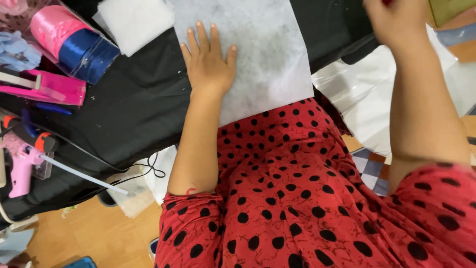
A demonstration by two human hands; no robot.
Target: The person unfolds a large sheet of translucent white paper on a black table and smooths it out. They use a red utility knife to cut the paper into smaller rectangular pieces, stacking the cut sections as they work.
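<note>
Black cloth-covered table crowded at its left, a thin white fabric sheet lying flat in the middle.
From the left: pink glue gun, pink and blue ribbon spools, folded white wadding. The left hand presses palm-down on the sheet, fingers spread and gripping nothing. The right hand is raised at the top edge, blurred; its grip cannot be made out.
</note>
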